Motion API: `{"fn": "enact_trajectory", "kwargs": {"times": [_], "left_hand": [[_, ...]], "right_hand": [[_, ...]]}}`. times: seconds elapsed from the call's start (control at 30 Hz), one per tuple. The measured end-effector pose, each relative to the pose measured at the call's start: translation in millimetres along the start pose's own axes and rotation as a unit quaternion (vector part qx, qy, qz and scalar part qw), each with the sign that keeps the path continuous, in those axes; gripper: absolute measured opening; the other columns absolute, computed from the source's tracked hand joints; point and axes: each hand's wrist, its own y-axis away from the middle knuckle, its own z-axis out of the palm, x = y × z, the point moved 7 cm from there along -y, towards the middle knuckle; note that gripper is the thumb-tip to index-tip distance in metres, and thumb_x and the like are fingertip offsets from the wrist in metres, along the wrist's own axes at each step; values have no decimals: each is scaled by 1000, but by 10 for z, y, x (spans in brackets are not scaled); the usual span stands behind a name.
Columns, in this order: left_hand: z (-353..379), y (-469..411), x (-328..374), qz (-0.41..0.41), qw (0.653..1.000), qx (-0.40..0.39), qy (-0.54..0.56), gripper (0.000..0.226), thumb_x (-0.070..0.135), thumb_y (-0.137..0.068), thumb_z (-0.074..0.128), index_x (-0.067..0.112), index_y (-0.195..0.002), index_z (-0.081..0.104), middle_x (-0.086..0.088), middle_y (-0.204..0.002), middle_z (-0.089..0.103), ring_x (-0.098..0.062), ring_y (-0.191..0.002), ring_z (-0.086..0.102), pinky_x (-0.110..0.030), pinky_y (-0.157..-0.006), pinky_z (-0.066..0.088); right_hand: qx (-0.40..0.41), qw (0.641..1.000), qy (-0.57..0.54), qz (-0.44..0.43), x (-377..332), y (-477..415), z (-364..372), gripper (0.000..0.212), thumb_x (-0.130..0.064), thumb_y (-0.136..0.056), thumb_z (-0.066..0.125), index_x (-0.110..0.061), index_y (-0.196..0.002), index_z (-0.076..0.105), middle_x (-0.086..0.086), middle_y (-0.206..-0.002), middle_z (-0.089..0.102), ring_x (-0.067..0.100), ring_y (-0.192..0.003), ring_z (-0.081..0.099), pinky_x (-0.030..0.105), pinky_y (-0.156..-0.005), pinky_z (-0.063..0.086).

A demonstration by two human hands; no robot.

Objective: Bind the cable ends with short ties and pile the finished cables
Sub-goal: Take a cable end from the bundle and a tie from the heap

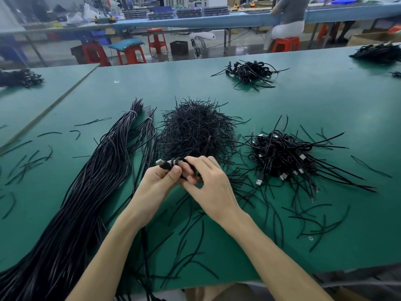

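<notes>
Beyond the green-topped worktable (303, 101), a person (288, 16) sits on a red stool (285, 44) at a long blue bench (195, 21), back to the room. Stacked dark trays (188, 11) line the bench top. On the grey floor between the two tables stand more red stools (156, 40), one topped with a teal cushion (126, 44). Near them are a black crate (178, 47) and a floor fan (198, 47). A cardboard box (368, 39) sits at far right.
</notes>
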Motion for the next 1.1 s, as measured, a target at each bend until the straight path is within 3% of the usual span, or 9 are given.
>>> {"fn": "enact_trajectory", "kwargs": {"times": [0.13,0.37,0.5,0.63,0.87,1.0,1.1], "left_hand": [[-20,-2,-3,17,997,28,-64,29,26,-103,53,4,-98,71,-17,-95,71,-29,-98,67,-35,-95,53],[-27,39,53,36,991,77,-101,26,27,-98,59,5,-90,71,-20,-101,60,-18,-98,69,-25,-90,54],[-92,40,21,18,990,100,-95,19,19,-93,64,5,-90,76,-4,-90,73,-15,-89,70,-22,-81,54],[-212,71,36,19,984,153,-87,11,22,-81,78,15,-89,81,-8,-93,78,-21,-91,74,-28,-82,58],[-184,72,48,14,987,148,-69,11,16,-73,81,11,-83,81,-8,-87,73,-21,-86,73,-25,-81,57],[-207,86,90,22,984,160,-74,8,17,-73,81,16,-81,82,-8,-87,78,-20,-86,74,-25,-80,57],[-246,98,111,29,982,179,-61,8,20,-72,81,18,-80,82,-10,-87,78,-22,-84,73,-29,-82,59]], "right_hand": [[-2,1000,22,-1,-2,-11,7,45,-23,-90,75,-11,-132,63,-3,-105,63,18,-100,50,32,-91,47],[-7,999,49,17,55,-24,-4,46,-9,-88,72,-10,-133,63,0,-109,61,26,-104,53,26,-97,36],[-21,999,36,27,64,-26,6,47,-20,-90,73,-9,-134,63,0,-107,61,26,-105,54,29,-99,35],[-32,999,8,41,54,-18,12,50,-33,-89,72,-12,-133,64,-3,-100,58,18,-100,47,35,-89,45],[-65,996,41,46,87,6,60,46,-4,-97,61,-16,-141,56,-1,-109,54,19,-104,45,40,-98,47],[-90,993,47,56,74,8,118,48,-24,-100,61,-15,-145,46,1,-123,48,22,-114,44,42,-92,49],[-118,989,27,80,109,15,165,52,-33,-103,56,-17,-149,39,1,-129,51,21,-120,42,40,-97,47]]}}
